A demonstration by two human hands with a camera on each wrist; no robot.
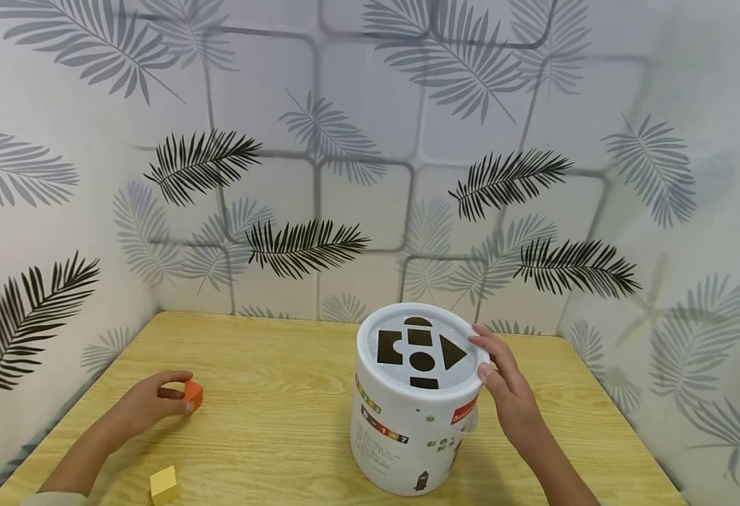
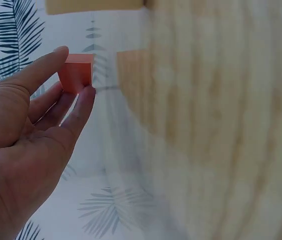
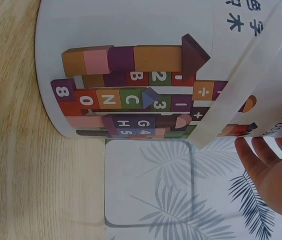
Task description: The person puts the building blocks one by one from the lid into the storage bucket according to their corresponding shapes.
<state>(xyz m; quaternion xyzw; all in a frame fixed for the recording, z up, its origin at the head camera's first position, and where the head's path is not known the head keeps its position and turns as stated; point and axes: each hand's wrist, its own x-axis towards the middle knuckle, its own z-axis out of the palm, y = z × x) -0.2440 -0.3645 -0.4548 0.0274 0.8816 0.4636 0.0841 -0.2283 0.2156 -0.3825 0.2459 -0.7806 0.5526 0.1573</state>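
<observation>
An orange block (image 1: 193,395) is pinched between the thumb and fingers of my left hand (image 1: 148,406), at the left of the table. In the left wrist view the same block (image 2: 77,73) sits at the fingertips of the hand (image 2: 33,120). On the right, my right hand (image 1: 510,390) rests its fingers and thumb on the lid's rim of a white bucket (image 1: 382,422). Dark shaped holes show in the lid (image 1: 452,323). The right wrist view shows the bucket's printed side (image 3: 131,30) and part of the right hand (image 3: 275,175).
A yellow block (image 1: 164,485) lies near the table's front, below the left hand. The wood-grain table (image 1: 268,407) meets leaf-patterned walls (image 1: 319,197) at the back and both sides. A pale strap (image 3: 245,70) crosses the bucket's side.
</observation>
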